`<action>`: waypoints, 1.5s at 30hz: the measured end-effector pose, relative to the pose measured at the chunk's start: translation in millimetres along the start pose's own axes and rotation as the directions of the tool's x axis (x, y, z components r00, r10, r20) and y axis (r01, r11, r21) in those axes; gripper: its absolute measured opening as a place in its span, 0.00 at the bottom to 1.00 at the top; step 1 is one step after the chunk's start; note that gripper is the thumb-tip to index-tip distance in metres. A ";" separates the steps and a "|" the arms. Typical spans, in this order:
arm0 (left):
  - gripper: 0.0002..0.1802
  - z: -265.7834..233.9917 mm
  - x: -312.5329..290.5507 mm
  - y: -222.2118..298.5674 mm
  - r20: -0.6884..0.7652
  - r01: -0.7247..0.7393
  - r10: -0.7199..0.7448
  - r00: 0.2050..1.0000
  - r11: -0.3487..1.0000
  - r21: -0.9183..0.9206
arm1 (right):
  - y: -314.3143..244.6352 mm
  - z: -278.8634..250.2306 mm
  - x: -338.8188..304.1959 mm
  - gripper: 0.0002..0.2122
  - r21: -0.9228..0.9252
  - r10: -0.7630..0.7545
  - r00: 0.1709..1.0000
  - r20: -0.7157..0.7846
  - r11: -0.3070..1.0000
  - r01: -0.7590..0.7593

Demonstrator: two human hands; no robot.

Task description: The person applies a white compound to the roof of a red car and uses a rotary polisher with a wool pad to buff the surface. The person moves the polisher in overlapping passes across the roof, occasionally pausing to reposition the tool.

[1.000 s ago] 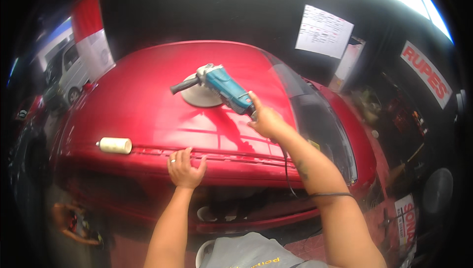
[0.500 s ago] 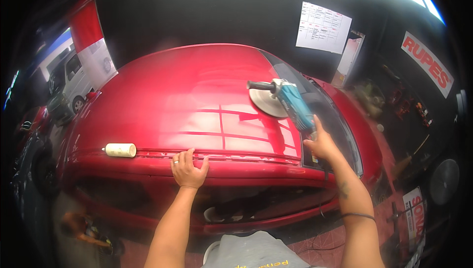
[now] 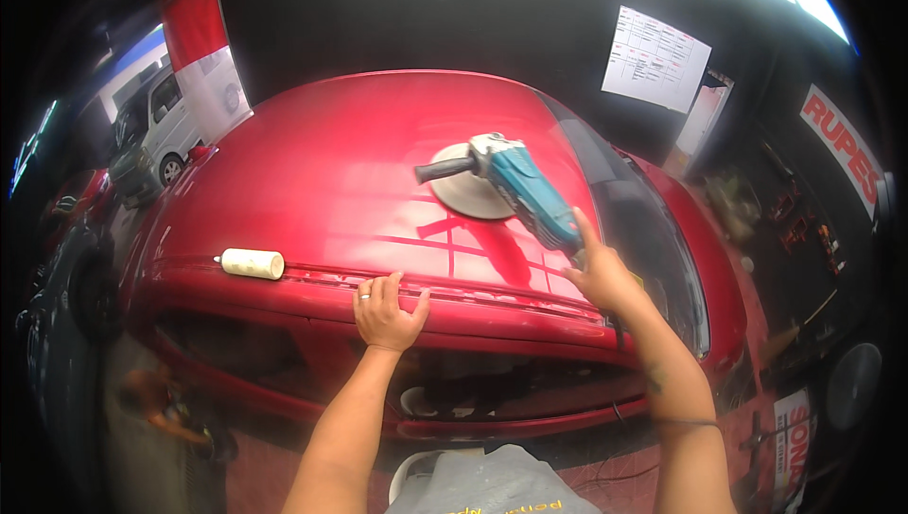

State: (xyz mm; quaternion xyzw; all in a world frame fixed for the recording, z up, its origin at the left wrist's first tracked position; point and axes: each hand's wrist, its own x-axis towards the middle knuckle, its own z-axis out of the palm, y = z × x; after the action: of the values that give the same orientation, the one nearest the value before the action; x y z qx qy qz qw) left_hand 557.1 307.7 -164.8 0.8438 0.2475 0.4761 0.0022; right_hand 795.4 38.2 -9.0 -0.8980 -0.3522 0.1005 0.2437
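2 outstretched arms (image 3: 681, 391), right hand (image 3: 603, 273) round polisher (image 3: 535, 194), left hand (image 3: 388, 315) on roof (image 3: 369, 159)

Carrier: glossy red, gently curved metal car roof (image 3: 350, 159), bright streaks and dark grid-like reflections across its surface, narrow grooved channel (image 3: 492, 294) running along the side nearest the person. On the roof, toward its right end, blue-and-silver power polisher with a black side handle (image 3: 532, 191), its round pale pad (image 3: 465, 194) facing down onto the paint, exact contact hard to tell. Pale cream cylindrical plastic bottle (image 3: 253, 263) lies on its side by the channel, nozzle pointing left; bare left grip (image 3: 389, 313) rests on the near edge, fingers spread across the channel.
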 end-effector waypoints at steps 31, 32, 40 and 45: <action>0.28 3.9 4.6 8.7 0.010 -0.013 0.013 1.000 0.999 -0.048 | 136.5 -1.3 45.7 0.53 -0.018 0.060 0.948 -0.312 0.997 -0.069; 0.28 5.1 5.9 11.2 0.008 -0.021 0.022 1.000 0.998 -0.059 | 155.8 5.5 60.2 0.53 -0.119 -0.058 0.919 -0.390 0.993 0.012; 0.27 -3.3 4.7 -1.0 0.006 -0.011 0.012 1.000 1.000 -0.018 | -27.0 -4.3 94.5 0.55 -0.009 0.096 0.995 0.011 0.995 -0.096; 0.27 -0.9 3.2 2.4 0.005 -0.016 0.017 1.000 1.000 -0.024 | -63.4 27.9 139.7 0.53 -0.093 -0.094 0.996 0.004 0.991 0.094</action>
State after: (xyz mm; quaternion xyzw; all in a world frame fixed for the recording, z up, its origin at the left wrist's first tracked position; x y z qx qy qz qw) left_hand 558.7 306.8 -161.2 0.8470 0.2349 0.4768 0.0089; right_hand 850.8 183.8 -2.0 -0.8908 -0.3984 0.0722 0.2061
